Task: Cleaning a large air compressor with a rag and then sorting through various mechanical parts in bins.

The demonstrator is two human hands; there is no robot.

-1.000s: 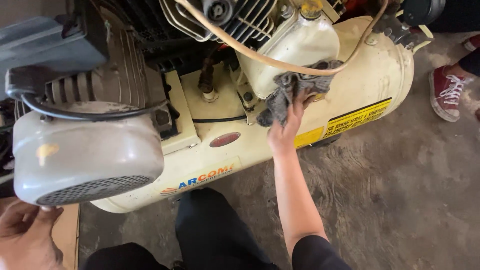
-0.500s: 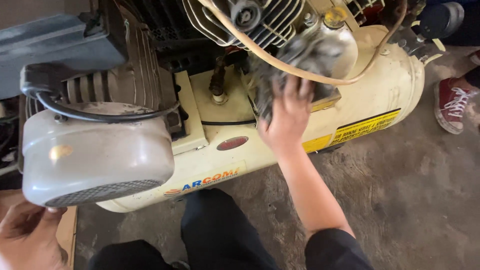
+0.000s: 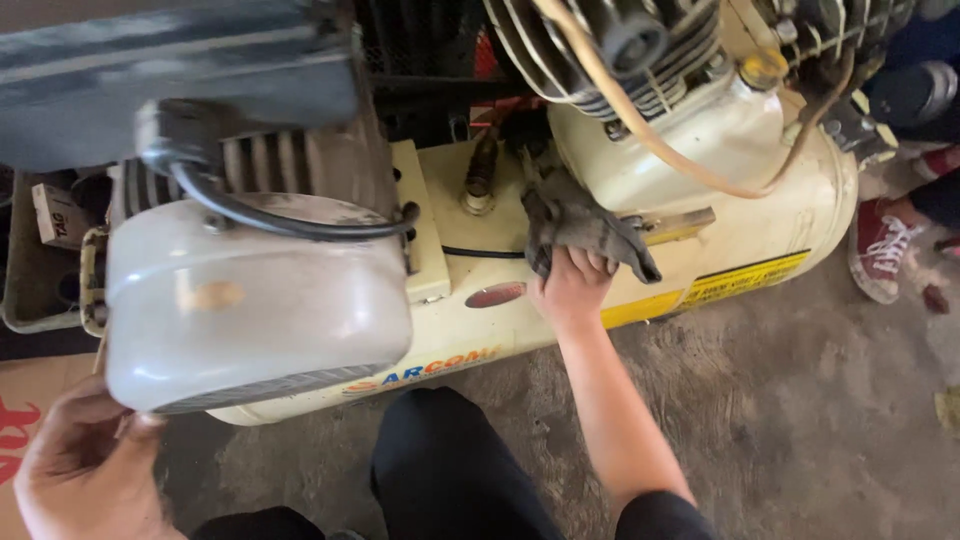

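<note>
My left hand (image 3: 85, 465) cups the motor cover's (image 3: 250, 300) lower edge, fingers loosely curled. My right hand (image 3: 572, 290) clamps a grey rag (image 3: 580, 225) against the cream tank (image 3: 760, 230) below the pump. I'd press flat, wiping short strokes around the fittings.

This is a workshop or garage, a place where machines get repaired and cleaned. A cream-coloured air compressor (image 3: 640, 250) with a finned pump head (image 3: 610, 50), a grey motor cover (image 3: 250, 300) and a yellow warning label (image 3: 745, 275) sits low on a stained, rough concrete floor (image 3: 800, 420). A grimy grey rag (image 3: 580, 225) lies against its tank, and a crate of small boxes (image 3: 40, 250) stands at the left edge.
</note>
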